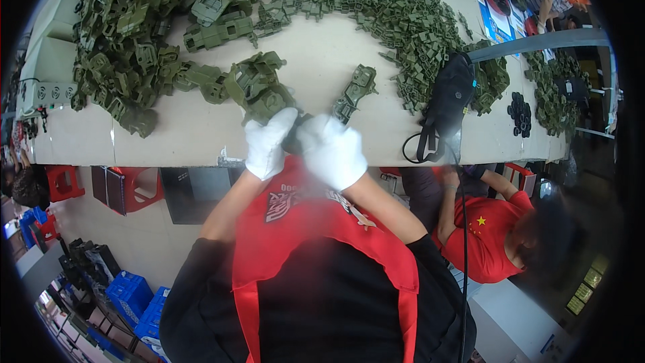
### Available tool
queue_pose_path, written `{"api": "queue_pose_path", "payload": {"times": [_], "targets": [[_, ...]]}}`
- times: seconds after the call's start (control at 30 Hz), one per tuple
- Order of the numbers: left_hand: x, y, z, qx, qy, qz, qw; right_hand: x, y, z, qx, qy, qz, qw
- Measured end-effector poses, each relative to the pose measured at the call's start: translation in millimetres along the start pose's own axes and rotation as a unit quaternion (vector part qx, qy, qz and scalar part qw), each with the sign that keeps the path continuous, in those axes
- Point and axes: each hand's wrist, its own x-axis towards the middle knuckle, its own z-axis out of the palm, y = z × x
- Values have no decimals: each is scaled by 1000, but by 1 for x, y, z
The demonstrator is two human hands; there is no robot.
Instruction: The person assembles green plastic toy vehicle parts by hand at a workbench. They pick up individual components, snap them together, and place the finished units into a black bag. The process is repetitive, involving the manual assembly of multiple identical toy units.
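My left hand [267, 143], in a white glove, is closed on an olive-green plastic toy vehicle part [293, 140], which shows between my two hands near the table's front edge. Beside it my right hand [334, 153], also gloved and slightly blurred, is closed against that part; what its fingers grip is hidden. A green toy vehicle body [259, 86] sits just beyond my left fingers, touching or overlapping them. Just past my right hand lies a narrow green toy chassis [355, 93].
Green vehicle bodies [134, 40] pile up at the left. Small green parts [410, 33] spread across the back right. A black pouch [447, 91] with a cable and black wheels [519, 114] lie on the right. A person in a red shirt [480, 235] sits at my right.
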Motion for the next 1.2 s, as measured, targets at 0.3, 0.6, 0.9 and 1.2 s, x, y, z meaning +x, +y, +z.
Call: {"api": "queue_pose_path", "payload": {"times": [0.3,0.6,0.9,1.2], "targets": [[7,0,-1,-53,-33,-5,998,24,8,-17,137,-32,93,986],[37,6,2,-91,-40,-21,995,55,53,-60,348,-176,327,861],[29,-23,-18,-144,-13,-191,971,22,148,53,-34,-6,472,881],[29,-12,-25,-96,14,-112,989,43,127,46,-367,-113,251,888]]}}
